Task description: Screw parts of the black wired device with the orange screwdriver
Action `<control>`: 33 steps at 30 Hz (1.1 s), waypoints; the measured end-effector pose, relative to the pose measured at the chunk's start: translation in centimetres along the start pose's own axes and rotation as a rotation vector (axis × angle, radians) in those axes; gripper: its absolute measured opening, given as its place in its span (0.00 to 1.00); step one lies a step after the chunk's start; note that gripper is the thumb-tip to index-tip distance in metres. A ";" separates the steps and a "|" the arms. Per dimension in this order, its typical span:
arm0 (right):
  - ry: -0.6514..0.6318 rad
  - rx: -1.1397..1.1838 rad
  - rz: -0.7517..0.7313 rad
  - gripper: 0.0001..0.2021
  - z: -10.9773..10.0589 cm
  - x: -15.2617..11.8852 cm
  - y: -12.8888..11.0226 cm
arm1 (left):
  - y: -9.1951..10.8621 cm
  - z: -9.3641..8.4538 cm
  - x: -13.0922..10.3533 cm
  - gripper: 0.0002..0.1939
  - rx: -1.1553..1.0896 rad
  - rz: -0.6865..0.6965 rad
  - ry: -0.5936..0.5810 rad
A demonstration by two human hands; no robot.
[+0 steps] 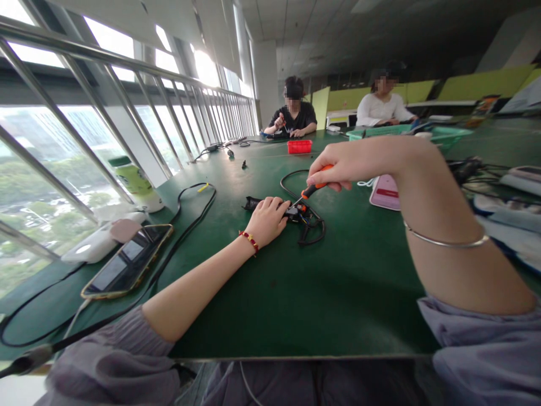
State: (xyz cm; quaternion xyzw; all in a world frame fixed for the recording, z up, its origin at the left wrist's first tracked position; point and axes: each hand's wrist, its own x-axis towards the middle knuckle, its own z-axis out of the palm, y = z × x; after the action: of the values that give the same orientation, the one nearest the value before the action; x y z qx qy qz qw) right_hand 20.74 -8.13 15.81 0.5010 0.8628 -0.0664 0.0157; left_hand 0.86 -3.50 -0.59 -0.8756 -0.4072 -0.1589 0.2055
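Device [302, 213], black, wiring exposed, lies on the green surface [270, 304]; my left hand [268, 221] grasps it from above. My right hand [332, 166] is closed around 1 screwdriver [313, 188], tip at the opened section. I judge the casing light and stiff, the wires fragile: grip the casing, clear of the wiring.
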 end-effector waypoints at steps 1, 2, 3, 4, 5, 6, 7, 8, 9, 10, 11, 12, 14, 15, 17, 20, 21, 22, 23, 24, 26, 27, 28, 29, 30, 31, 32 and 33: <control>0.011 -0.004 -0.003 0.22 0.0 0.0 0.1 | 0.0 0.0 0.0 0.20 -0.001 0.000 0.000; 0.022 -0.006 -0.004 0.22 0.0 0.0 0.2 | 0.0 0.0 0.0 0.20 -0.003 0.001 0.001; 0.030 -0.006 -0.005 0.22 0.0 0.0 0.3 | 0.0 -0.1 0.0 0.21 -0.005 0.000 0.001; 0.037 -0.003 -0.003 0.22 0.0 0.0 0.3 | 0.0 -0.1 0.0 0.21 -0.006 -0.001 0.000; 0.044 0.002 -0.001 0.22 0.1 0.0 0.4 | 0.1 -0.1 0.0 0.21 -0.008 -0.003 -0.002; 0.049 0.009 0.001 0.21 0.2 0.0 0.4 | 0.1 -0.2 0.0 0.21 -0.009 -0.005 -0.005; 0.053 0.017 0.001 0.21 0.3 0.1 0.4 | 0.1 -0.2 0.0 0.20 -0.010 -0.007 -0.006; 0.057 0.023 -0.001 0.21 0.4 0.2 0.5 | 0.1 -0.3 -0.1 0.20 -0.012 -0.008 -0.007; 0.060 0.026 -0.005 0.20 0.4 0.3 0.5 | 0.1 -0.3 -0.1 0.20 -0.015 -0.009 -0.007; 0.059 0.026 -0.008 0.20 0.5 0.4 0.5 | 0.1 -0.3 -0.1 0.20 -0.018 -0.009 -0.007; 0.054 0.024 -0.011 0.20 0.5 0.4 0.6 | 0.1 -0.3 -0.1 0.20 -0.022 -0.009 -0.006; 0.052 0.021 -0.012 0.20 0.5 0.5 0.6 | 0.1 -0.2 -0.1 0.20 -0.026 -0.009 -0.005; 0.054 0.019 -0.011 0.20 0.5 0.5 0.7 | 0.1 -0.3 -0.1 0.20 -0.029 -0.010 -0.006; 0.058 0.021 -0.011 0.20 0.4 0.5 0.7 | 0.1 -0.3 -0.1 0.20 -0.027 -0.011 -0.008; 0.067 0.029 -0.011 0.20 0.4 0.5 0.8 | 0.2 -0.4 0.0 0.20 -0.022 -0.014 -0.014; 0.068 0.044 -0.020 0.20 0.3 0.4 0.9 | 0.3 -0.5 0.0 0.20 -0.015 -0.015 -0.026; 0.069 0.049 -0.020 0.20 0.4 0.5 0.9 | 0.3 -0.5 0.1 0.20 -0.014 -0.015 -0.029; 0.069 0.054 -0.019 0.20 0.4 0.5 0.9 | 0.3 -0.5 0.1 0.20 -0.012 -0.013 -0.031; 0.073 0.057 -0.015 0.20 0.4 0.4 0.9 | 0.3 -0.5 0.0 0.20 -0.011 -0.012 -0.030; 0.076 0.057 -0.010 0.20 0.4 0.4 0.9 | 0.3 -0.5 0.0 0.20 -0.011 -0.011 -0.027; 0.078 0.048 -0.005 0.20 0.4 0.4 0.9 | 0.2 -0.4 0.0 0.20 -0.013 -0.011 -0.020; 0.078 0.042 -0.006 0.20 0.4 0.4 0.9 | 0.2 -0.4 0.0 0.20 -0.014 -0.013 -0.018; 0.077 0.036 -0.008 0.21 0.4 0.4 0.9 | 0.2 -0.4 0.0 0.20 -0.015 -0.014 -0.019; 0.077 0.031 -0.011 0.21 0.4 0.4 0.9 | 0.2 -0.4 0.0 0.20 -0.016 -0.015 -0.022; 0.075 0.028 -0.015 0.21 0.4 0.4 1.0 | 0.3 -0.4 0.0 0.20 -0.017 -0.016 -0.026; 0.075 0.027 -0.018 0.21 0.4 0.4 1.0 | 0.3 -0.5 0.0 0.20 -0.019 -0.017 -0.029; 0.076 0.028 -0.018 0.20 0.4 0.4 1.1 | 0.3 -0.5 0.0 0.20 -0.021 -0.019 -0.031; 0.078 0.029 -0.017 0.20 0.4 0.4 1.2 | 0.3 -0.5 0.1 0.20 -0.023 -0.020 -0.032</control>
State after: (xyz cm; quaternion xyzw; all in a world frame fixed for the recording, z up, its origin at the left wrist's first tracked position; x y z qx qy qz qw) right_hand 21.55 -7.23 15.24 0.4960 0.8659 -0.0596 -0.0260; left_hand 1.09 -3.92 -0.17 -0.8763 -0.4173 -0.1516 0.1872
